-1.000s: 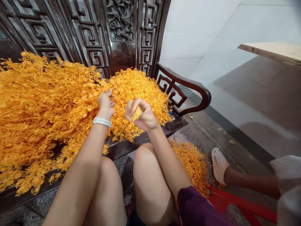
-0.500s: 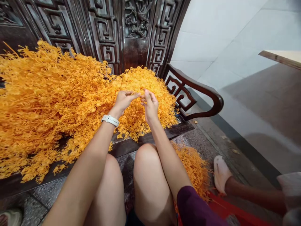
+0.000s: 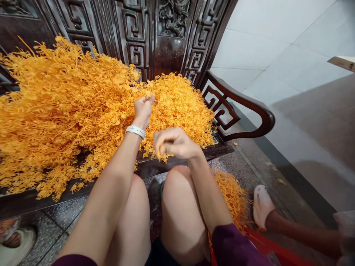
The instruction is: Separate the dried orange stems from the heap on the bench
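Head view: your left hand (image 3: 142,111) is closed to a pinch, fingertips against the orange sprigs (image 3: 177,107). Your right hand (image 3: 174,143), nearer you, curls around a small sprig (image 3: 160,153) just above the worktop (image 3: 219,150) edge. The heap stretches leftward along the carved backrest (image 3: 130,33).
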### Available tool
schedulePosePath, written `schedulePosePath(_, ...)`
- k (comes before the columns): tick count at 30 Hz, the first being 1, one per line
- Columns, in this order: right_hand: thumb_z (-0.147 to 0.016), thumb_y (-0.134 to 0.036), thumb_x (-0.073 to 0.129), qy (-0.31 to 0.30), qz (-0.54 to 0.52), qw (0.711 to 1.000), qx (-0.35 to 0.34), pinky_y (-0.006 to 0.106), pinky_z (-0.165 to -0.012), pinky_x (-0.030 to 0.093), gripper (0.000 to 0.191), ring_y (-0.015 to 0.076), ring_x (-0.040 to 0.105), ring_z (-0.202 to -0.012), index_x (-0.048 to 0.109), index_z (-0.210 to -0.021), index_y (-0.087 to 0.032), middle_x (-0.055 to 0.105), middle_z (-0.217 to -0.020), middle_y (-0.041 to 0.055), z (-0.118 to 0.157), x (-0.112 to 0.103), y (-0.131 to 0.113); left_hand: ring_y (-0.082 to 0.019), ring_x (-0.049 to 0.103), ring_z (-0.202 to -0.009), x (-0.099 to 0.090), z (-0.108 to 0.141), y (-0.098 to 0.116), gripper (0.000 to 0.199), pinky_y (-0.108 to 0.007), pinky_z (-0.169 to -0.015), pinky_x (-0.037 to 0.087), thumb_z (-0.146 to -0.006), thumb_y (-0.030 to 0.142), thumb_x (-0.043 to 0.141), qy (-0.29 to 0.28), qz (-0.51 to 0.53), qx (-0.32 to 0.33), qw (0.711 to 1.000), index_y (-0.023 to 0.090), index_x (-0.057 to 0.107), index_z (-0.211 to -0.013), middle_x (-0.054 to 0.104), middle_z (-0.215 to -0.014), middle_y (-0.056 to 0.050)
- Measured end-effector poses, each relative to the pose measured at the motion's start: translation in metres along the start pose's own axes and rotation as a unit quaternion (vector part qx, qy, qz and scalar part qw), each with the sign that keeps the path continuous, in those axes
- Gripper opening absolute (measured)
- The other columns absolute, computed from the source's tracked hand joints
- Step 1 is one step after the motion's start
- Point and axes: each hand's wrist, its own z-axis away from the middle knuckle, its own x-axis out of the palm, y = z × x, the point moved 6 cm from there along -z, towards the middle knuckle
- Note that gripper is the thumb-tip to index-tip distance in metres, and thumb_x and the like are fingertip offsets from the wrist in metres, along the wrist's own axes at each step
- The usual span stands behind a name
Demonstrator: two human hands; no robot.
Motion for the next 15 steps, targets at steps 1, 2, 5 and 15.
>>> schedulePosePath(1, -0.096, -0.039, 0.073, -0.117, -0.029, 0.993, 0.009, 0.032, -0.075, 0.052, 0.023, 0.0158, 0.066, -0.076, 0.079, -0.084, -0.02, 0.072, -0.082, 0.0063, 0.002, 0.02, -0.009, -0.007, 0.031, -0.051, -0.006, -0.004, -0.001, 0.046, -0.024, -0.048, 0.024, -0.077, 0.03, 0.09, 0.005, -0.008, 0.007, 1.0, 0.019, 0.049, -0.06, 0.038, -0.056, 0.005)
schedulePosePath(2, -0.094, -0.036, 0.076, -0.185, -0.056, 0.981, 0.013, 0.032, -0.076, 0.053, 0.019, 0.0166, 0.068, -0.077, 0.08, -0.085, -0.019, 0.074, -0.084, 0.0074, 0.005, 0.032, -0.014, -0.007, 0.027, -0.05, -0.01, -0.007, -0.001, 0.047, -0.024, -0.046, 0.021, -0.078, 0.033, 0.09, 0.0, -0.018, 0.014, 1.0, 0.02, 0.048, -0.06, 0.035, -0.055, 0.005)
schedulePosePath(5, -0.087, -0.049, 0.081, 0.004, -0.129, 0.991, -0.025, 0.03, -0.068, 0.053, 0.027, 0.0143, 0.063, -0.067, 0.079, -0.081, -0.022, 0.069, -0.074, 0.0036, -0.002, 0.0, -0.007, -0.006, 0.018, -0.046, -0.017, -0.009, 0.003, 0.052, -0.026, -0.044, 0.013, -0.074, 0.042, 0.091, -0.023, -0.026, 0.017, 0.999, 0.022, 0.045, -0.062, 0.029, -0.055, 0.008)
schedulePosePath(15, -0.094, -0.066, 0.062, 0.553, -0.125, 0.823, 0.029, 0.026, -0.054, 0.041, 0.044, 0.011, 0.049, -0.059, 0.069, -0.101, -0.023, 0.059, -0.075, -0.0004, 0.032, -0.099, 0.07, -0.007, 0.022, -0.05, 0.004, 0.014, 0.03, 0.062, -0.027, -0.047, 0.017, -0.07, 0.049, 0.091, -0.228, -0.134, 0.121, 0.957, 0.021, 0.039, -0.054, 0.029, -0.056, 0.006)
